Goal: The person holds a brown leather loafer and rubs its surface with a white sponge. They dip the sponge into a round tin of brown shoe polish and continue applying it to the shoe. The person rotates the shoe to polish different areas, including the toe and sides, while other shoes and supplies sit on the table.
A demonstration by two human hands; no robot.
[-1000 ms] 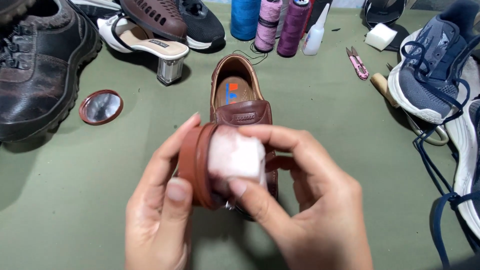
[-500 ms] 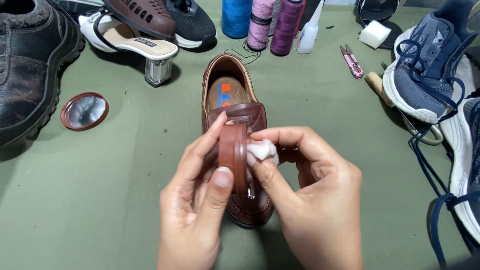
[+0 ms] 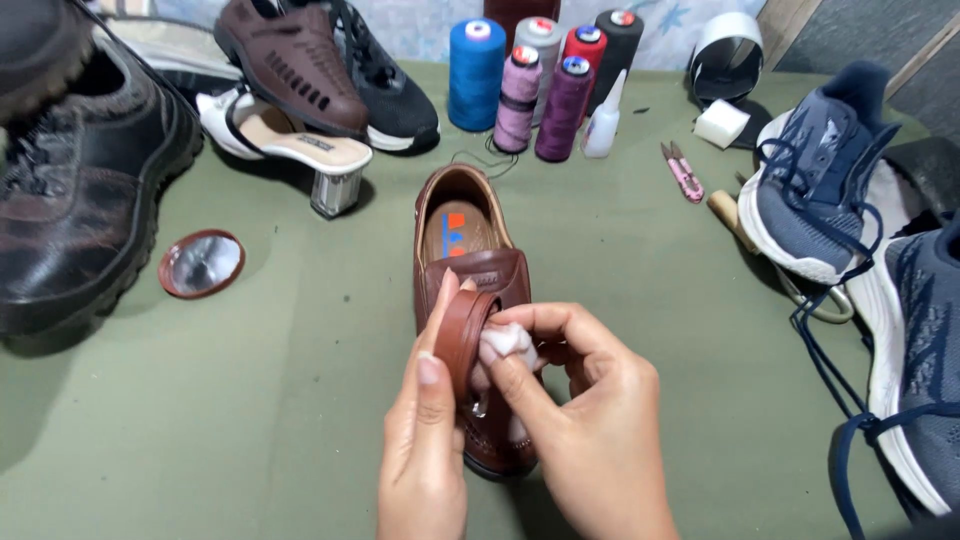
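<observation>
My left hand [image 3: 425, 440] holds a small round brown tin [image 3: 466, 335] tilted on its edge, just above a brown leather loafer [image 3: 468, 250] lying on the green table [image 3: 300, 400]. My right hand [image 3: 580, 420] pinches a white wad of cloth [image 3: 503, 342] and presses it into the tin's open side. The loafer's toe is hidden under both hands; its heel points away from me.
The tin's lid [image 3: 201, 264] lies to the left. A black boot [image 3: 80, 200] sits at far left, a heeled sandal [image 3: 290, 145] and dark shoes behind. Thread spools [image 3: 520, 85], a glue bottle [image 3: 601, 120], pink snips [image 3: 682, 170] stand at the back. Blue sneakers [image 3: 830, 200] lie to the right.
The tin has turned from facing me to edge-on. The white wad went from lying flat over the tin's opening to being pinched small in my right fingers.
</observation>
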